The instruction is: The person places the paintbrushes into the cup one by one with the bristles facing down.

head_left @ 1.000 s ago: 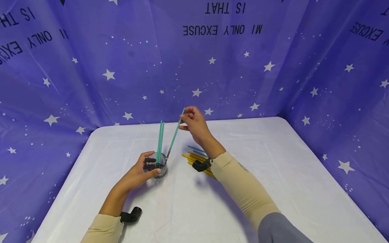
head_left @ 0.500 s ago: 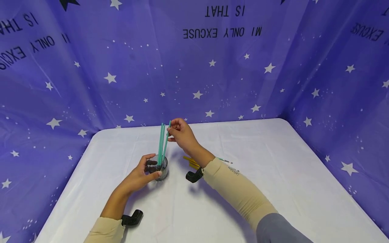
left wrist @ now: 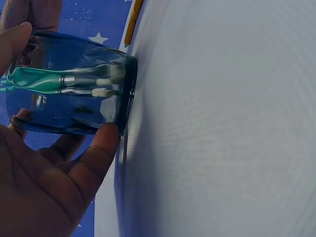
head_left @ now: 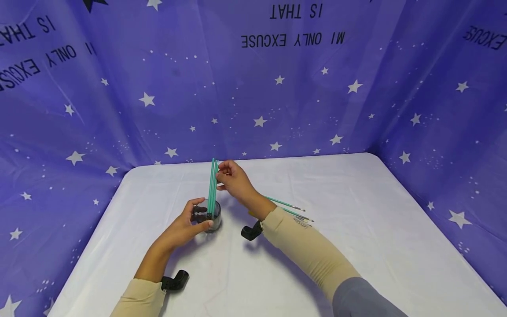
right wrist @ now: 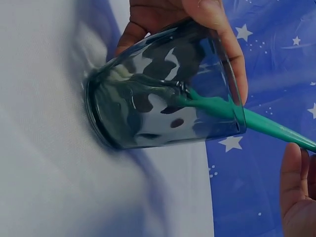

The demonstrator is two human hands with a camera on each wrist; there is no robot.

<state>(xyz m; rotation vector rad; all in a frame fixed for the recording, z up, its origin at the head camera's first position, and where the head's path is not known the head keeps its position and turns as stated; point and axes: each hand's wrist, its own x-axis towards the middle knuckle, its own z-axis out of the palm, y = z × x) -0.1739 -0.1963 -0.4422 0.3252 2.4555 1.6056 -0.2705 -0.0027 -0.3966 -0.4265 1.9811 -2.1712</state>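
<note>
A clear dark-tinted glass (head_left: 216, 223) stands on the white table, and my left hand (head_left: 180, 231) holds it round the side with thumb and fingers. Inside it are several teal paintbrushes (head_left: 211, 189), bristles down and handles rising above the rim. My right hand (head_left: 236, 181) pinches the upper handle of one teal paintbrush (right wrist: 266, 126), whose lower part is inside the glass. Through the wall in the left wrist view, pale bristles (left wrist: 106, 92) show near the glass's base. The right fingertips partly hide the handle tops.
More teal paintbrushes (head_left: 287, 204) lie on the table, partly behind the right forearm. A yellow handle (left wrist: 132, 27) shows at the top of the left wrist view. A purple star-printed curtain (head_left: 253, 88) hangs round the table's back and sides.
My right hand has moved left and down, bringing its paintbrush from a slant at the glass's right rim to nearly upright beside the others. The left hand keeps its hold on the glass.
</note>
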